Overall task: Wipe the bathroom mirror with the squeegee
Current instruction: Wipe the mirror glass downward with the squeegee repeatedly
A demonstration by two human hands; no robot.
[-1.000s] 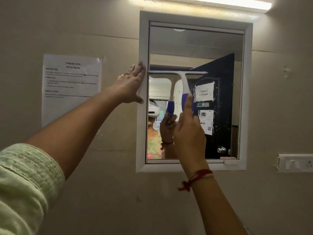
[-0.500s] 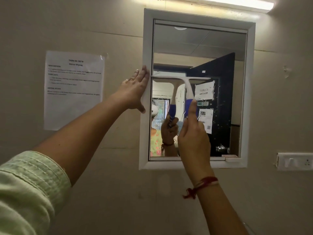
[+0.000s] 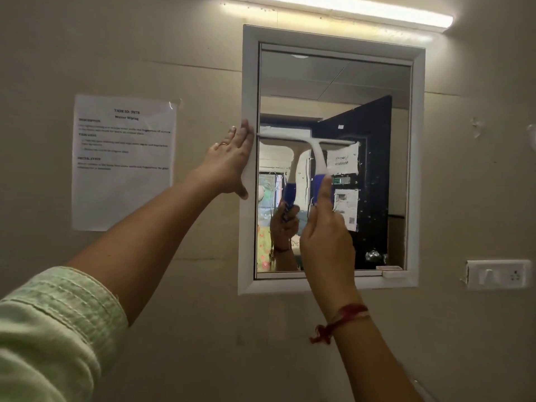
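A white-framed mirror (image 3: 417, 169) hangs on the beige wall. A squeegee (image 3: 314, 149) with a white blade and a blue grip lies against the glass, its blade horizontal across the mirror's left and middle part at about mid-height. My right hand (image 3: 326, 239) grips its blue handle from below, thumb along the grip. My left hand (image 3: 230, 163) rests flat on the mirror's left frame, fingers pointing up, holding nothing. Water droplets speckle the right part of the glass.
A printed paper sheet (image 3: 123, 161) is taped to the wall left of the mirror. A white switch and socket plate (image 3: 497, 274) sits at the right. A tube light (image 3: 348, 10) glows above the mirror. A small white item (image 3: 391, 273) lies on the frame's bottom ledge.
The squeegee blade and my right hand have slid a little lower on the glass. My left hand stays pressed on the left frame.
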